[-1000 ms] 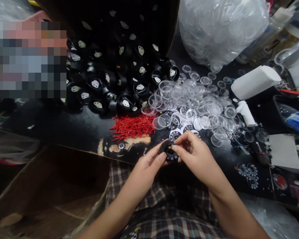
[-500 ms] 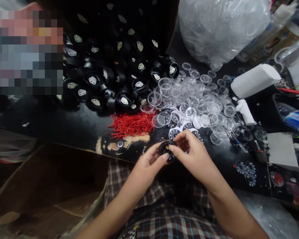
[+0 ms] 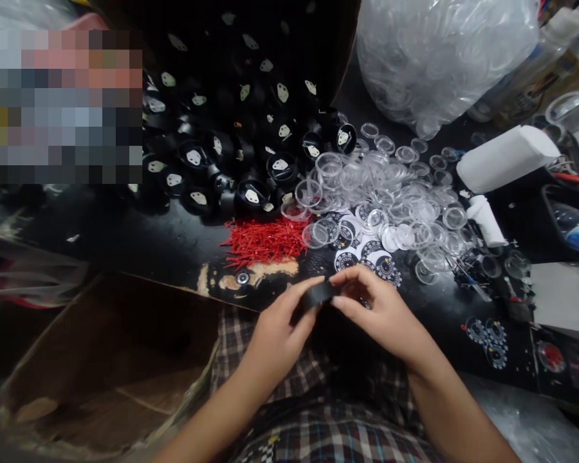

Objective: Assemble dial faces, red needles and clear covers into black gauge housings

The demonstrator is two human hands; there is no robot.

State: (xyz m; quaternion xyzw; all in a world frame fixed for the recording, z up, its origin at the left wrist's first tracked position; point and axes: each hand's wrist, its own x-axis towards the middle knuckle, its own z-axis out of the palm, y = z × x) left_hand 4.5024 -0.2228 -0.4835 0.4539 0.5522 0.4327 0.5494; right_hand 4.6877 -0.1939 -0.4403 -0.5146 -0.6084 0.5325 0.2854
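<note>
A round black housing (image 3: 318, 294) is held between my two hands near the table's front edge, its dark side wall facing up. My left hand (image 3: 282, 325) grips it from the left, fingers over the top and thumb below. On the other side my right hand (image 3: 379, 308) has its fingertips and thumb at the housing's right edge. Just beyond lie printed black dials (image 3: 346, 260), a heap of clear round covers (image 3: 390, 186) and a pile of red pointers (image 3: 267, 241). The housing's face is turned out of sight.
Many black housings (image 3: 253, 193) fill the back left. A bag of clear covers (image 3: 444, 51) stands at the back right, near a white roll (image 3: 506, 157). An open box (image 3: 101, 360) is below the table edge at left.
The black housing has been tilted, so its side wall shows instead of the dial inside. My right fingers have shifted from over its face to its right edge. The view has shifted slightly.
</note>
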